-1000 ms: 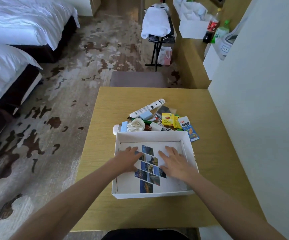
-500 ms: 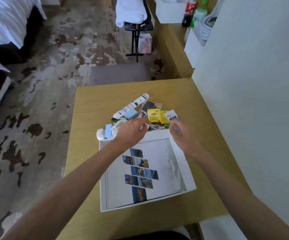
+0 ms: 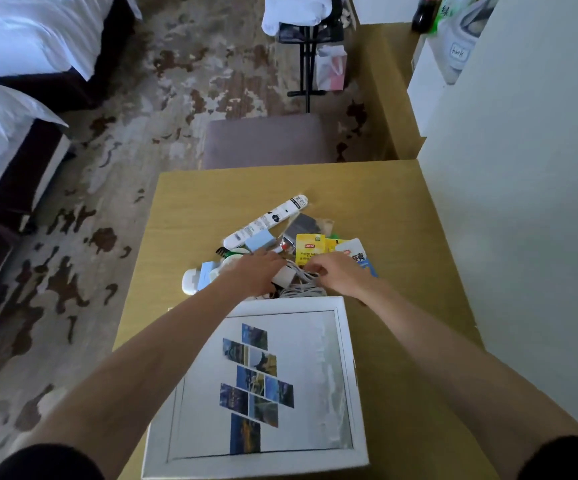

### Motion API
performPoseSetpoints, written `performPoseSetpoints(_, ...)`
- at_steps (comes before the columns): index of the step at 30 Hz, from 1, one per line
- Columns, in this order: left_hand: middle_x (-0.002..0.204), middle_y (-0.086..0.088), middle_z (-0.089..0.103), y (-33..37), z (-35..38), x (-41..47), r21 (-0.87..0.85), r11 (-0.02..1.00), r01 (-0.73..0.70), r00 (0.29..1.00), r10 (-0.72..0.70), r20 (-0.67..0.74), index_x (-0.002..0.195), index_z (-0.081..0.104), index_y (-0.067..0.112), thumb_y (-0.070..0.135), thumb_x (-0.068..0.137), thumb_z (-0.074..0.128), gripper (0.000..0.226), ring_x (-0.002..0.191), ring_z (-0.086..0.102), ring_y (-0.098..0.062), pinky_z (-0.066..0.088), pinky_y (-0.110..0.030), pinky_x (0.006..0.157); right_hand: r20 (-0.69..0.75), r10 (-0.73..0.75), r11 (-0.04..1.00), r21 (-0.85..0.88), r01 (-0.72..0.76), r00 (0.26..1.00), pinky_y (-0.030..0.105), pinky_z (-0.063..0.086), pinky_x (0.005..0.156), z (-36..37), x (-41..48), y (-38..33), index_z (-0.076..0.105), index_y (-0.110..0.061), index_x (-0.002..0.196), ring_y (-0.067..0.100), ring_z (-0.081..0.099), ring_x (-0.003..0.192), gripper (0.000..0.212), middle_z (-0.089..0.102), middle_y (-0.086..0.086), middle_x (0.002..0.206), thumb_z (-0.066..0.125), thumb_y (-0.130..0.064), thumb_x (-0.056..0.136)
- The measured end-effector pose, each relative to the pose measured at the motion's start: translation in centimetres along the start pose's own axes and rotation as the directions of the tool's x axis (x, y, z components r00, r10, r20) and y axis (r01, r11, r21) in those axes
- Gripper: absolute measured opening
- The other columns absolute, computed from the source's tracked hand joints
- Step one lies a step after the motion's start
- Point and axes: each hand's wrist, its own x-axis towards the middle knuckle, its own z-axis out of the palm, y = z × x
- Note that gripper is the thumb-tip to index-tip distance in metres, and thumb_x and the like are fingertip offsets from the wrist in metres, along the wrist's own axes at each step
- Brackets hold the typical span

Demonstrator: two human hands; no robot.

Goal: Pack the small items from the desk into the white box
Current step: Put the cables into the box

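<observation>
Reaching into the pile just beyond the white box [image 3: 348,344]: left hand [image 3: 258,271] and right hand [image 3: 341,273] are curled over charger [image 3: 285,276] and cable [image 3: 301,289]; grip unconfirmed. Light, floppy cable; best gathered bunched, by the plug.

Yellow tea sachet [image 3: 310,248]: "Lipton", "YELLOW LABEL". Other print on the packets too small/blurred to read.

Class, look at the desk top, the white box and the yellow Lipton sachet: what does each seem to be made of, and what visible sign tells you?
Desk top: wood or wood-look laminate, matte; fine straight grain lines.
White box: probably painted board or card, smooth; thin flat walls.
Yellow Lipton sachet: likely printed paper, flat, creased edges; foil lining cannot be told.
</observation>
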Motion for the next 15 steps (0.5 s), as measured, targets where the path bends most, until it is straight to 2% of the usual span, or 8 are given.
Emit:
performPoseSetpoints(3, 0.14, -0.007, 0.048, 0.6, 0.3, 1.3, 0.041, 0.999, 0.035, 0.999, -0.034, -0.025, 0.135, 0.043, 0.014, 0.016, 0.084, 0.062, 0.054, 0.132, 0.041, -0.027, 0.046, -0.043, 0.097, 0.146, -0.077, 0.974, -0.199, 0.106, 0.986, 0.042, 0.053, 0.082, 0.8, 1.7, 0.0, 0.068, -0.018, 0.115, 0.028, 0.064, 0.099, 0.028, 0.069, 0.008, 0.112, 0.064, -0.014, 0.088)
performPoseSetpoints(7, 0.133, -0.009, 0.054, 1.1, 0.5, 2.5, 0.036, 0.989, 0.143, 0.989, -0.141, -0.034, 0.134, 0.04, 0.009, 0.016, 0.082, 0.066, 0.059, 0.127, 0.047, -0.026, 0.05, -0.042, 0.091, 0.221, -0.087, 0.901, -0.399, 0.172, 0.971, 0.042, 0.054, 0.083, 1.6, 3.3, 0.2, 0.068, -0.019, 0.106, 0.029, 0.065, 0.096, 0.021, 0.069, 0.007, 0.105, 0.061, -0.023, 0.086)
performPoseSetpoints(12, 0.124, -0.01, 0.059, 0.6, 0.5, 3.0, 0.053, 0.994, 0.096, 0.995, -0.097, 0.012, 0.121, 0.054, 0.008, 0.032, 0.08, 0.071, 0.05, 0.121, 0.047, -0.027, 0.047, -0.04, 0.09, 0.317, -0.033, 0.855, -0.482, 0.191, 0.948, 0.042, 0.052, 0.087, 2.5, 4.3, 1.0, 0.062, -0.021, 0.114, 0.03, 0.061, 0.105, 0.023, 0.065, 0.008, 0.116, 0.054, -0.029, 0.094)
performPoseSetpoints(15, 0.115, -0.014, 0.06, -0.3, 0.1, 2.3, 0.047, 0.996, 0.074, 0.997, -0.074, -0.001, 0.108, 0.061, 0.005, 0.042, 0.089, 0.059, 0.042, 0.111, 0.048, -0.028, 0.048, -0.039, 0.088, 0.283, -0.072, 0.896, -0.404, 0.187, 0.956, 0.041, 0.052, 0.085, 2.1, 4.3, 1.7, 0.059, -0.026, 0.122, 0.028, 0.061, 0.109, 0.035, 0.065, 0.006, 0.122, 0.06, -0.036, 0.089)
